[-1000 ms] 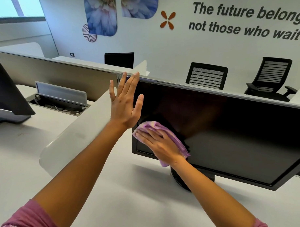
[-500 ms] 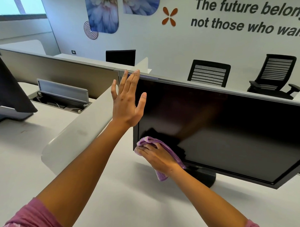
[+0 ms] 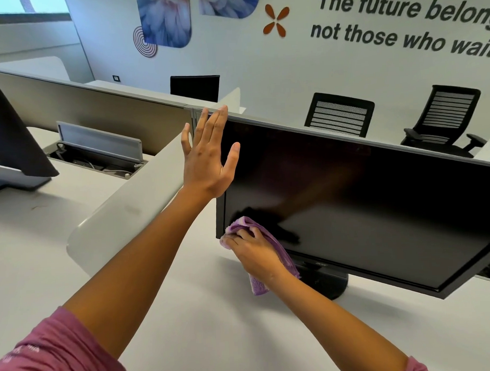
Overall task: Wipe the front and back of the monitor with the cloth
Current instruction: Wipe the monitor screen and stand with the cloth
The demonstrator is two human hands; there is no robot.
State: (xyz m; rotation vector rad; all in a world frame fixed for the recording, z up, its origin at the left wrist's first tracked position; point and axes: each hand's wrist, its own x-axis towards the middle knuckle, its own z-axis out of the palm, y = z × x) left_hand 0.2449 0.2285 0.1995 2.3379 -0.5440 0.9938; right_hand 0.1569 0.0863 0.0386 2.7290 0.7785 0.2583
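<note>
Now | right hand (image 3: 254,253) presses cloth (image 3: 261,241) on monitor (image 3: 378,208) lower-left corner | left hand (image 3: 206,159) flat, open

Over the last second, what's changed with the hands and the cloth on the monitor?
The right hand slid the purple cloth down the screen, from the left middle to the lower left corner of the monitor, holding it throughout. Nothing was picked up or released. The left hand stayed open and flat against the monitor's upper left edge, steadying it; the monitor kept its place on the desk.
</note>
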